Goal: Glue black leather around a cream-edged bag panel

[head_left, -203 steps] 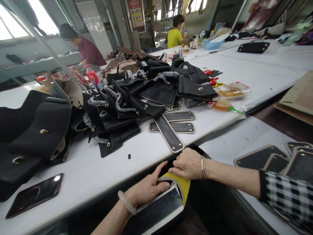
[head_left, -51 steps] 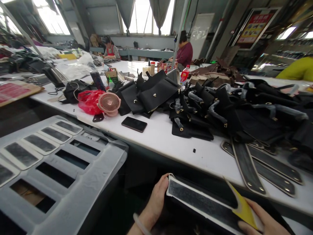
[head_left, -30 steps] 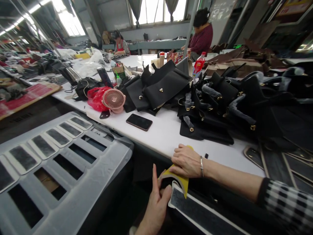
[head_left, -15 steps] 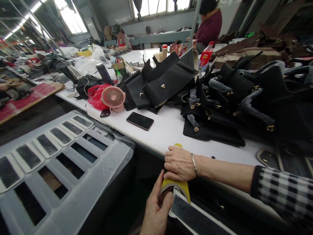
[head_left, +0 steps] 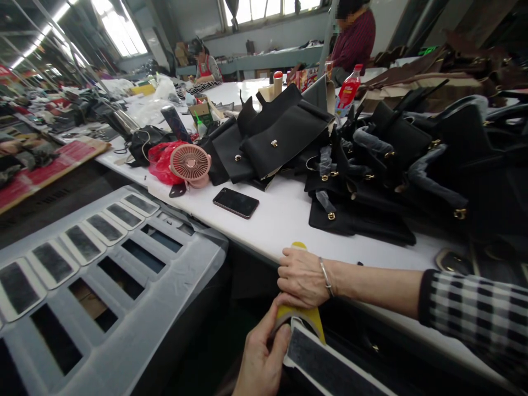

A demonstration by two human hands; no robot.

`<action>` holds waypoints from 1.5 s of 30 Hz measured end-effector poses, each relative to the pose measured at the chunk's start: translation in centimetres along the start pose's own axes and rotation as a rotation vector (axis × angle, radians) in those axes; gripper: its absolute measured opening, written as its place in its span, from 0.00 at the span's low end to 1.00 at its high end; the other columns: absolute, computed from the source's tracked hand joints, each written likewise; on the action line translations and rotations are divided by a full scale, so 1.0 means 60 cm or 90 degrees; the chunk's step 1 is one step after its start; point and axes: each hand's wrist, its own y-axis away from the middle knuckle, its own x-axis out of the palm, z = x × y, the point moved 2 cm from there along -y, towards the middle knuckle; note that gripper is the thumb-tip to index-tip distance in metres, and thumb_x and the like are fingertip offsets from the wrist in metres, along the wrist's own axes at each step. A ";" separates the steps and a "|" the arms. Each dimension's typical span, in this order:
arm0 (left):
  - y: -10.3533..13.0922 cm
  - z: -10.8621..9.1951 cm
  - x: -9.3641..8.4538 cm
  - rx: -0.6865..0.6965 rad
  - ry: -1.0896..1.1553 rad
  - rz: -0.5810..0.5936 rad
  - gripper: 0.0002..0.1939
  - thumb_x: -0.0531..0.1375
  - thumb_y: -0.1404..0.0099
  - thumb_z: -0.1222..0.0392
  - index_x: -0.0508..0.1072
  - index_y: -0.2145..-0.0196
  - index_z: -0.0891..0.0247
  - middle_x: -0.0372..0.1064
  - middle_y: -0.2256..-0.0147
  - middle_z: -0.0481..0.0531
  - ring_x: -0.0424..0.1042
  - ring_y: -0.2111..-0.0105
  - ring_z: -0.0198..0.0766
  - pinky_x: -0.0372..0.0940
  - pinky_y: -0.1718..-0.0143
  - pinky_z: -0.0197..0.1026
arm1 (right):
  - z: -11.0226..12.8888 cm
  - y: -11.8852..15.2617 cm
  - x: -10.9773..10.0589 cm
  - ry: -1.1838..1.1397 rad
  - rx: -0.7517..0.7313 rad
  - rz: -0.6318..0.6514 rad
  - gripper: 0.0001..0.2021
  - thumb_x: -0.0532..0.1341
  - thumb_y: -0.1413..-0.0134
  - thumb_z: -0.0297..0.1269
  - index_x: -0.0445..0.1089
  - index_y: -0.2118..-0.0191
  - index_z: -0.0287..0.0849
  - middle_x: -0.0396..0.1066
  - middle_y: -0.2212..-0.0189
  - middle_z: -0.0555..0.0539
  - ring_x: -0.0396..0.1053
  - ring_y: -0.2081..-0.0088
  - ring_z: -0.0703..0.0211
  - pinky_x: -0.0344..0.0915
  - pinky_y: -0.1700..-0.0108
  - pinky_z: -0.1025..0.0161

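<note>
My right hand [head_left: 303, 276], with a bracelet at the wrist, is closed over a yellow curved piece [head_left: 307, 317] at the table's front edge. My left hand [head_left: 264, 352] pinches the left edge of the same piece between thumb and fingers, just below my right hand. A dark strip with a white border [head_left: 330, 360] runs from under the yellow piece toward the lower right. What lies under my right palm is hidden.
Left stands a grey slotted rack [head_left: 165, 297] with several white-edged dark panels [head_left: 84, 243]. On the white table [head_left: 272, 231] are a phone [head_left: 236, 203], a pink fan [head_left: 190, 164], black leather pieces [head_left: 289, 137] and a red bottle [head_left: 349, 88]. Two people work beyond.
My left hand's fingers have moved up slightly, closer against my right hand. The yellow piece's lower right corner has shifted a little to the right.
</note>
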 end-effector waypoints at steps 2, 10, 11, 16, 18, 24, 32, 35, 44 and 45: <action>0.000 -0.003 -0.002 0.008 -0.040 0.010 0.25 0.53 0.31 0.50 0.64 0.39 0.60 0.66 0.42 0.52 0.67 0.44 0.47 0.59 0.41 0.44 | 0.000 0.002 0.000 0.002 -0.002 0.003 0.23 0.48 0.36 0.47 0.66 0.77 0.41 0.69 0.81 0.46 0.61 0.78 0.61 0.45 0.70 0.57; 0.000 0.006 -0.009 0.086 -0.232 0.012 0.23 0.51 0.30 0.54 0.62 0.39 0.55 0.61 0.39 0.51 0.54 0.37 0.49 0.39 0.34 0.58 | 0.006 0.010 0.002 0.004 0.009 0.040 0.22 0.48 0.35 0.46 0.67 0.76 0.41 0.70 0.80 0.46 0.62 0.79 0.60 0.44 0.71 0.57; 0.000 0.006 -0.010 0.095 -0.243 0.015 0.22 0.51 0.30 0.55 0.63 0.39 0.54 0.60 0.39 0.51 0.54 0.37 0.50 0.39 0.34 0.60 | 0.008 0.012 0.003 0.006 0.017 0.047 0.23 0.48 0.35 0.46 0.67 0.76 0.41 0.70 0.80 0.46 0.62 0.79 0.59 0.45 0.72 0.57; -0.004 -0.005 -0.013 0.139 -0.331 0.063 0.22 0.50 0.29 0.56 0.61 0.38 0.52 0.61 0.39 0.52 0.51 0.35 0.49 0.37 0.36 0.67 | 0.022 0.027 0.008 -0.002 0.071 0.084 0.24 0.45 0.34 0.46 0.68 0.74 0.41 0.71 0.80 0.45 0.64 0.79 0.57 0.46 0.72 0.57; -0.005 -0.012 -0.013 0.136 -0.368 0.084 0.22 0.48 0.28 0.55 0.60 0.38 0.50 0.61 0.40 0.50 0.50 0.35 0.47 0.35 0.36 0.68 | 0.029 0.035 0.011 -0.012 0.095 0.093 0.24 0.44 0.33 0.46 0.69 0.73 0.41 0.72 0.79 0.45 0.65 0.78 0.57 0.47 0.71 0.57; 0.000 -0.031 -0.013 0.098 -0.345 0.113 0.21 0.47 0.28 0.51 0.62 0.40 0.46 0.63 0.40 0.45 0.50 0.35 0.42 0.27 0.34 0.63 | 0.055 0.053 0.010 -0.022 0.184 0.108 0.25 0.42 0.32 0.44 0.68 0.73 0.41 0.73 0.78 0.45 0.67 0.76 0.58 0.47 0.71 0.58; -0.022 -0.009 -0.004 -0.044 0.073 0.082 0.22 0.51 0.31 0.45 0.76 0.51 0.58 0.74 0.51 0.54 0.68 0.46 0.51 0.41 0.35 0.58 | 0.100 0.076 0.004 -0.032 0.313 0.128 0.25 0.40 0.31 0.41 0.70 0.71 0.42 0.74 0.76 0.46 0.68 0.76 0.58 0.47 0.71 0.59; -0.030 -0.002 0.002 -0.078 0.236 0.087 0.22 0.56 0.34 0.46 0.79 0.56 0.65 0.76 0.54 0.57 0.69 0.48 0.53 0.59 0.43 0.52 | 0.112 0.083 0.004 -0.035 0.365 0.142 0.26 0.40 0.31 0.42 0.70 0.71 0.41 0.74 0.75 0.44 0.69 0.75 0.56 0.48 0.70 0.58; -0.037 0.000 -0.001 -0.063 0.196 0.170 0.24 0.58 0.36 0.44 0.76 0.52 0.65 0.76 0.57 0.57 0.71 0.55 0.48 0.62 0.52 0.45 | 0.124 0.134 -0.007 -0.271 0.577 0.092 0.29 0.38 0.33 0.51 0.67 0.75 0.42 0.71 0.76 0.46 0.66 0.73 0.56 0.53 0.68 0.58; -0.037 -0.001 -0.002 -0.056 0.179 0.176 0.24 0.58 0.36 0.44 0.77 0.52 0.65 0.76 0.57 0.57 0.71 0.56 0.48 0.62 0.53 0.45 | 0.120 0.146 -0.009 -0.373 0.633 0.053 0.30 0.38 0.34 0.54 0.66 0.75 0.42 0.70 0.76 0.46 0.65 0.72 0.56 0.55 0.67 0.59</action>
